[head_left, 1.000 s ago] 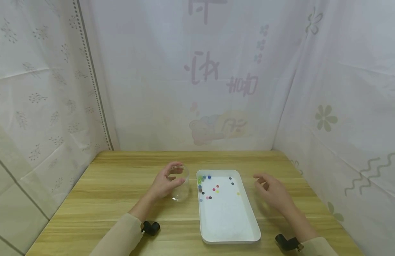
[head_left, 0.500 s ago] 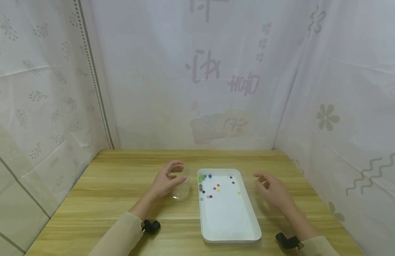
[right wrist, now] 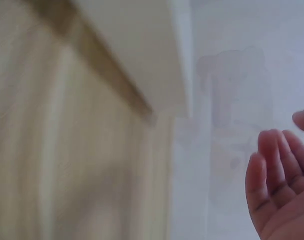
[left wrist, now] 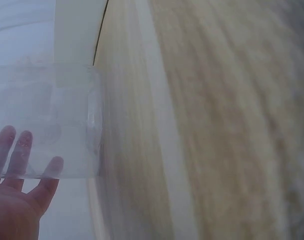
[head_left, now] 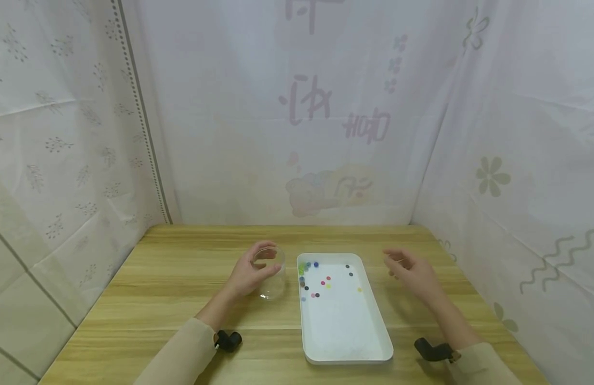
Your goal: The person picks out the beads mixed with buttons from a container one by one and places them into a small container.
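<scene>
Your arms wear long, plain sleeves in pale beige: the left sleeve (head_left: 179, 347) has a straight cuff edge and looks mostly smooth, while the right sleeve (head_left: 485, 366) shows faint creases near its cuff. By the left cuff you wear a small matte black camera (head_left: 228, 341), bent like an elbow with a rounded end. A matching black wrist camera (head_left: 433, 350) sits by the right cuff, with a tiny brownish fitting, too small to make out, at its base. Your left hand (head_left: 251, 274) and right hand (head_left: 414, 274) are bare.
</scene>
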Available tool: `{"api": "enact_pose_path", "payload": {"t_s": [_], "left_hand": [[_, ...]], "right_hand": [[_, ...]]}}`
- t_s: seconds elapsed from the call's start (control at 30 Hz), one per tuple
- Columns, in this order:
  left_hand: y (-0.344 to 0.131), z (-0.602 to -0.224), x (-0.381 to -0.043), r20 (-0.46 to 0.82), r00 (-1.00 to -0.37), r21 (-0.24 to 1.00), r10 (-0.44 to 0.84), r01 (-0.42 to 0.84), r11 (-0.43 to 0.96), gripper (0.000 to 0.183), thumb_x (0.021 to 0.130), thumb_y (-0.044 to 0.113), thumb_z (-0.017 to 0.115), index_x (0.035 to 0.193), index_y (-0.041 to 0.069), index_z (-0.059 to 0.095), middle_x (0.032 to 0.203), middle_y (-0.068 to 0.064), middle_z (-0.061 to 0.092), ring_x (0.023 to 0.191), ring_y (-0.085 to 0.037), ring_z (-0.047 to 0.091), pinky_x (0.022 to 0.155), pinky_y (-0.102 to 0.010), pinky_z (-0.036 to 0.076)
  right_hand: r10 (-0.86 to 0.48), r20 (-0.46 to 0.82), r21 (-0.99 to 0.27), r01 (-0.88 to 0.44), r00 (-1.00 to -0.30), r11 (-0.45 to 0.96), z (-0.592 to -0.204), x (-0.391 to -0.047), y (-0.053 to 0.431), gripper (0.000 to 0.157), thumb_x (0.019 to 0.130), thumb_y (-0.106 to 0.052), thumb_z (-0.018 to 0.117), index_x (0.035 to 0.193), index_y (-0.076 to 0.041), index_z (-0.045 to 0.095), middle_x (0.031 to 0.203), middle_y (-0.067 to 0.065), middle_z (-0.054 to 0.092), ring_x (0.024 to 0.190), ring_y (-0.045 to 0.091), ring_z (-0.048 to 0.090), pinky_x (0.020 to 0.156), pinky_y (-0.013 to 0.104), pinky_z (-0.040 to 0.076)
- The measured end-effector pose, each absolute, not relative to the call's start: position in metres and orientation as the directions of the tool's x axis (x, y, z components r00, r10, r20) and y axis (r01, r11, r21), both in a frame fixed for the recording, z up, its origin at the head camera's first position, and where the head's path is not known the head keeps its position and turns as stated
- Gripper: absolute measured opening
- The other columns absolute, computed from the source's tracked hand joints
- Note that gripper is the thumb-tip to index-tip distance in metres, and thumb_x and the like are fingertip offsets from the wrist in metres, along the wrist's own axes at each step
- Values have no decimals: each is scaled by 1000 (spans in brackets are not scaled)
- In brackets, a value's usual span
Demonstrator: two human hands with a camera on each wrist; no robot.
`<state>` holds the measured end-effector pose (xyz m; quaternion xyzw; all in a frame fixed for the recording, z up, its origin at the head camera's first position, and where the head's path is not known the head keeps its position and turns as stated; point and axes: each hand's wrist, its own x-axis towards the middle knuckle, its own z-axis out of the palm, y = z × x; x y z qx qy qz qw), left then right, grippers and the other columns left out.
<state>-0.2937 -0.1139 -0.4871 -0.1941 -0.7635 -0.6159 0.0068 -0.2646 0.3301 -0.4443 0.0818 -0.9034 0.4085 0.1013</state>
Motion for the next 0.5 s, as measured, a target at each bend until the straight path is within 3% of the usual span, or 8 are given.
{"api": "enact_pose_path", "payload": {"t_s": [0.2,0.33,0.5], "left_hand": [[-114,-487,-293,252,-925,938,284,305,162,55,98,24,80,149,19,58,150,-20,64,144,-42,58,119,-70,45],[-114,-486,-292,253,-925,939,284,306,160,56,98,23,79,149,19,58,150,-22,64,143,-43,58,119,-71,45],[-114,-487,-292,248,-925,940,287,301,158,56,98,22,79,149,19,57,151,-22,63,143,-42,58,119,-71,44]], "right_hand": [[-110,246,-816,-268,-963,513,-430,-271,323,43,109,-29,70,147,-9,64,121,6,72,94,14,72,79,29,62],[-130,261,-847,-292,-957,444,-423,-275,314,43,108,-24,73,146,-7,64,110,-3,69,88,17,70,77,29,62],[-128,254,-876,-284,-959,389,-418,-280,307,43,106,-21,74,144,-4,65,97,-5,67,77,18,66,71,28,59]]}}
